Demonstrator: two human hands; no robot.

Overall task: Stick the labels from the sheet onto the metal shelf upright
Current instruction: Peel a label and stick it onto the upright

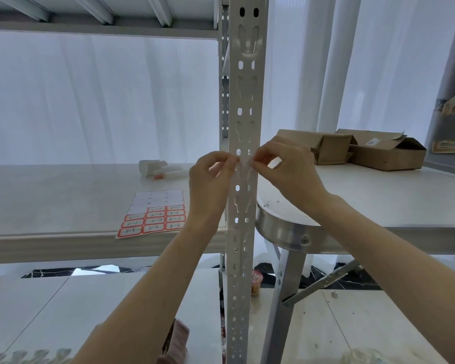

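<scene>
A white perforated metal shelf upright (243,82) runs top to bottom through the middle of the view. My left hand (210,179) and my right hand (284,166) meet in front of it at mid height, fingertips pinched together on a small pale label (244,164) held against the upright. The label's face is hard to make out. The label sheet (153,215) lies flat on the shelf board to the left, its upper rows peeled bare and its lower rows holding red-bordered labels with handwriting.
A white bottle (155,168) lies on the shelf board (63,195) behind the sheet. Right of the upright stands a white table (378,203) with a metal rim, carrying open cardboard boxes (365,151). White curtains hang behind. A lower shelf board sits below.
</scene>
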